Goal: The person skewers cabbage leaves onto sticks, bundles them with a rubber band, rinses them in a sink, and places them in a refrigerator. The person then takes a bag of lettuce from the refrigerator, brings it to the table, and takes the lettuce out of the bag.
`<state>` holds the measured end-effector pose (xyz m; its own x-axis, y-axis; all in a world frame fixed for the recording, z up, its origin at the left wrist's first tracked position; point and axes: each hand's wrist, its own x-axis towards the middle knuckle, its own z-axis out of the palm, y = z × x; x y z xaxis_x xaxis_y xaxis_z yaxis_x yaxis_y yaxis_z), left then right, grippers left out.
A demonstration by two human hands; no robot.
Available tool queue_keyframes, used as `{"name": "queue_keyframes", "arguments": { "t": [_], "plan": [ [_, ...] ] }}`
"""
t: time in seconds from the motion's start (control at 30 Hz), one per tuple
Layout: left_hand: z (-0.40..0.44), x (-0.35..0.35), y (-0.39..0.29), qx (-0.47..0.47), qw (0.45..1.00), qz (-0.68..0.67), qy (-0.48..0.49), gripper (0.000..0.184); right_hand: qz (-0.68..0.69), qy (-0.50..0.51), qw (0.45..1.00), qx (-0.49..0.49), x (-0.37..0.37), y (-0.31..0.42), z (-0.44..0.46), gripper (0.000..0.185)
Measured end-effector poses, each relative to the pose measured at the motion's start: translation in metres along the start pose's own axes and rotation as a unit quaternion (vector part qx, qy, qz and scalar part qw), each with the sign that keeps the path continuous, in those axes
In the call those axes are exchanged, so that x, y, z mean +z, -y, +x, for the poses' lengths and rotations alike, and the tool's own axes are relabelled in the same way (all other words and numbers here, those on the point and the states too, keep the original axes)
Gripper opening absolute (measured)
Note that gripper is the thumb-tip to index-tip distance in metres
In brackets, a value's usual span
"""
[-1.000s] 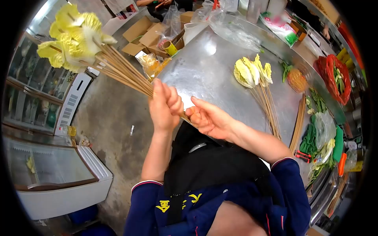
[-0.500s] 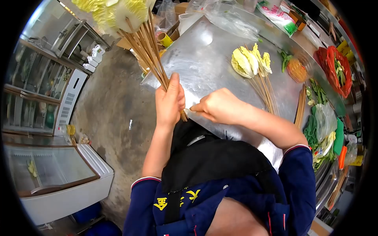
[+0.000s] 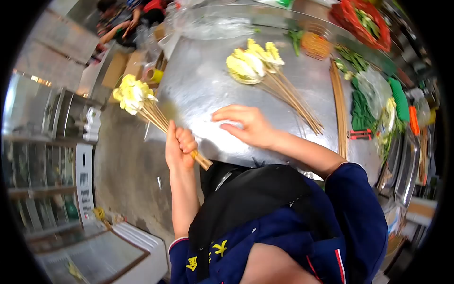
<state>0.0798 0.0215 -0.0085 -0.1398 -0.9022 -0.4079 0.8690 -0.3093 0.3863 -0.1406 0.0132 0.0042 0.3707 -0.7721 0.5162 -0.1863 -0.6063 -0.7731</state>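
My left hand (image 3: 180, 146) is wrapped round a bundle of cabbage skewers (image 3: 156, 113), gripped low on the sticks. Pale yellow cabbage leaves (image 3: 133, 94) sit at the far end, pointing up and left past the table's edge. The bare stick ends poke out below my fist. To the right, my right hand (image 3: 247, 125) hovers over the steel table (image 3: 198, 78), fingers apart and holding nothing. Beyond it on the table lies a second group of cabbage skewers (image 3: 253, 64), their sticks slanting down to the right.
Bare wooden sticks (image 3: 339, 111) lie in a stack on the right of the table. Behind are a plastic tub of orange shreds (image 3: 316, 43) and a red bag (image 3: 364, 23) with greens. A glass-topped freezer (image 3: 101, 251) stands lower left. Another person (image 3: 118, 23) works far back left.
The bundle in my left hand has swung down and to the left from a more upright pose. My right hand has opened from a pinch near the stick ends. The camera view has shifted.
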Motion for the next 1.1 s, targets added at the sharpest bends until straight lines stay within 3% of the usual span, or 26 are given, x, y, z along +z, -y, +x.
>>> {"name": "queue_keyframes", "arguments": {
  "t": [0.03,0.1,0.17,0.27,0.37,0.5,0.63,0.7,0.77,0.8,0.9,0.97,1.03,1.1],
  "plan": [
    [0.009,-0.012,0.007,0.026,0.993,0.094,-0.059,0.036,0.003,-0.014,0.998,0.06,-0.019,-0.008,-0.012,0.027],
    [0.024,-0.025,0.017,0.098,0.952,0.255,-0.138,0.03,-0.173,-0.073,0.979,0.075,-0.06,-0.025,-0.043,0.025],
    [0.034,-0.034,0.026,0.186,0.888,0.379,-0.179,0.024,-0.302,-0.084,0.936,0.161,-0.1,-0.034,-0.073,0.038],
    [0.052,-0.05,0.025,0.202,0.859,0.434,-0.18,0.018,-0.465,-0.068,0.854,0.222,-0.124,-0.05,-0.105,0.058],
    [0.062,-0.058,0.022,0.169,0.856,0.455,-0.178,0.018,-0.391,0.007,0.844,0.367,-0.119,-0.06,-0.113,0.071],
    [0.058,-0.058,0.014,0.089,0.851,0.486,-0.177,0.022,-0.388,-0.008,0.842,0.376,-0.114,-0.076,-0.11,0.053],
    [0.039,-0.039,0.001,0.031,0.798,0.584,-0.143,0.037,-0.337,0.079,0.829,0.439,-0.125,-0.072,-0.095,0.033],
    [0.029,-0.038,-0.003,0.222,0.63,0.721,-0.184,0.036,-0.279,0.066,0.849,0.444,-0.129,-0.078,-0.099,0.025],
    [0.02,-0.036,-0.005,0.394,0.407,0.797,-0.21,0.037,-0.097,0.008,0.862,0.497,-0.128,-0.077,-0.103,0.023],
    [0.013,-0.02,-0.003,0.388,0.477,0.763,-0.2,0.03,-0.004,-0.02,0.856,0.516,-0.125,-0.074,-0.104,0.023],
    [0.009,0.008,0.013,0.255,0.762,0.595,-0.003,0.027,-0.166,-0.072,0.905,0.386,-0.109,-0.066,-0.108,0.026],
    [0.014,0.024,0.036,0.065,0.822,0.562,0.069,0.025,-0.119,-0.082,0.93,0.339,-0.097,-0.05,-0.104,0.025],
    [0.021,0.044,0.068,-0.042,0.826,0.54,0.154,0.032,-0.051,-0.083,0.949,0.3,-0.086,-0.027,-0.085,0.025],
    [0.029,0.066,0.095,0.048,0.84,0.485,0.238,0.042,0.074,-0.046,0.951,0.298,-0.066,-0.013,-0.07,0.024]
  ]
}}
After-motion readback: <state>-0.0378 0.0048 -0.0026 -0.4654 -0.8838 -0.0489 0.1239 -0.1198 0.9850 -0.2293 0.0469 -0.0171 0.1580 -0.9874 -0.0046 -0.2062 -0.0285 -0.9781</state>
